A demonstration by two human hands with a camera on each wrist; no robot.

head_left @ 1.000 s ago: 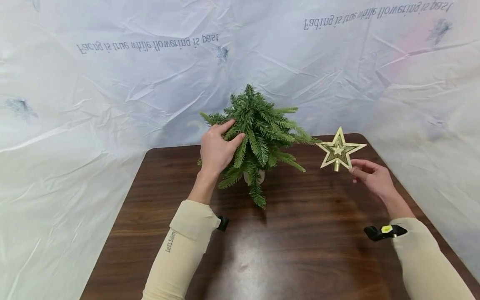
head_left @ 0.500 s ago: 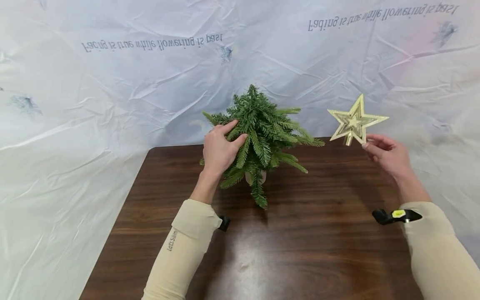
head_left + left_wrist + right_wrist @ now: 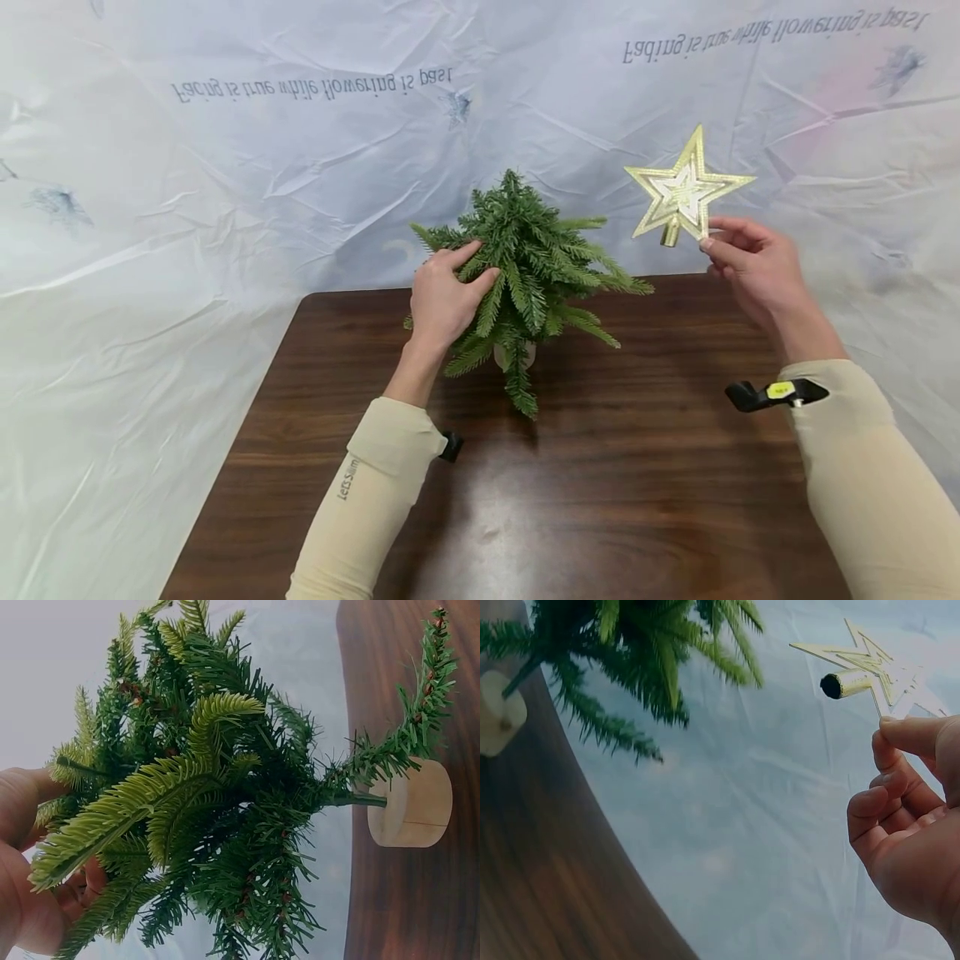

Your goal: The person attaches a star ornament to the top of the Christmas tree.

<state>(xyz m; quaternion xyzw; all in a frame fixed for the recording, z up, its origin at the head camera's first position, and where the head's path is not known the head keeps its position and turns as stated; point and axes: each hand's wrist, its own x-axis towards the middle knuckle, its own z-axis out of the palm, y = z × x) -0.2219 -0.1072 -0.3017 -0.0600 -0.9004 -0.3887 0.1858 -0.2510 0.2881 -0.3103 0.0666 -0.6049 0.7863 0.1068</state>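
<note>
A small artificial Christmas tree [image 3: 525, 250] stands upright on a round wooden base [image 3: 412, 802]. My left hand [image 3: 444, 292] grips its branches on the left side, thumb and index finger spread over the greenery. The left wrist view shows the other fingertips curled among the needles, partly hidden. To the right of the tree, my right hand [image 3: 761, 267] pinches a gold star tree topper [image 3: 686, 190] by a lower point between thumb and fingers. The star is upright above table height, and its short hollow tube [image 3: 845, 684] points downward, with the open end showing in the right wrist view.
The dark wooden table [image 3: 600, 467] has its back edge just behind the tree. A white printed sheet [image 3: 330, 167] hangs behind and around it. Black wrist mounts [image 3: 776, 393] sit on both forearms.
My right hand has raised the star from near the table to about the height of the treetop. First it drifted right, then slightly back left. My left hand keeps its grip on the tree.
</note>
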